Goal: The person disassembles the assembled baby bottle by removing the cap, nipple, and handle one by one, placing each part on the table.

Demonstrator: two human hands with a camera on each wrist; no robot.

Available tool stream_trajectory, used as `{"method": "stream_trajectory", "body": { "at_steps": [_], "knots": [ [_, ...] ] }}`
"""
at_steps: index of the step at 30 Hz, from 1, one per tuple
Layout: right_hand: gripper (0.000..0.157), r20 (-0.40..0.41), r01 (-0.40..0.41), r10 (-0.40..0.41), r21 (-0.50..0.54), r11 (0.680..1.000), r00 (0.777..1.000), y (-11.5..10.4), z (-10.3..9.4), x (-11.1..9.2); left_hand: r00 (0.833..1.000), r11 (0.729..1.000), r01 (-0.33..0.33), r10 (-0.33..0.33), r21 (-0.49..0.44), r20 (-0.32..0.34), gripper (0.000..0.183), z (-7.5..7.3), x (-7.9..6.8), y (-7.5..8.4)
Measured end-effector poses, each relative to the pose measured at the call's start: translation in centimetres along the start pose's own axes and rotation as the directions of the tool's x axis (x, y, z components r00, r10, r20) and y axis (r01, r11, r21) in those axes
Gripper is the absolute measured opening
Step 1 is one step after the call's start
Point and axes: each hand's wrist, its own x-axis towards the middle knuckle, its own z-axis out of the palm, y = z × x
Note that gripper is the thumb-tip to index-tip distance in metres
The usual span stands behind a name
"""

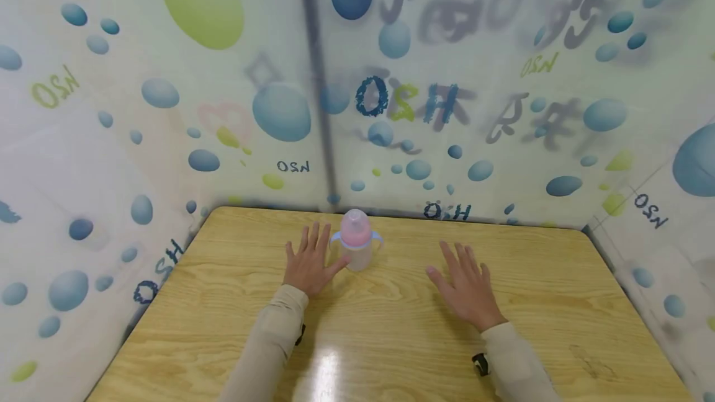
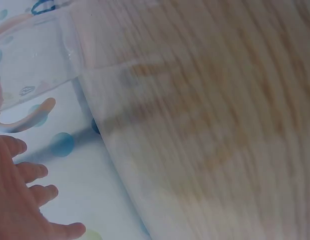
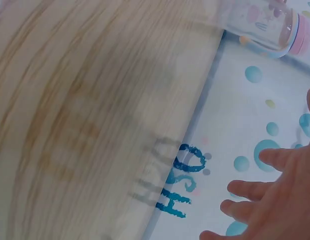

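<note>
A baby bottle (image 1: 356, 242) (pink-topped, clear-bodied, a pale-blue handle on each side) stands upright close to the far edge of the wooden table (image 1: 391, 340), a little nearer the far left corner than the far right. The left hand (image 1: 313, 267) is just beside it, fingers spread and gripping nothing — the thumb overlaps the bottle's lower body in the head view, though I cannot tell whether they touch. The right hand (image 1: 468, 290), also spread and holding nothing — well apart from the bottle — is toward the right edge.
</note>
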Motion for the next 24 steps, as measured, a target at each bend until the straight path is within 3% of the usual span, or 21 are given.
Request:
{"method": "stream_trajectory", "body": {
  "at_steps": [12, 24],
  "knots": [
    [0.065, -0.07, 0.074, -0.065, 0.144, 0.987, 0.995, -1.5, 0.8, 0.2, 1.0, 0.999, -0.001, 0.002, -0.041, 0.021, 0.094, 0.2, 0.4, 0.4],
    [0.063, -0.087, 0.099, -0.079, 0.257, 0.961, 0.993, -3.1, 1.2, 0.0, 0.996, 0.993, -0.058, 0.05, -0.1, -0.075, 0.091, 0.4, 0.9, 1.0]
  ]
}}
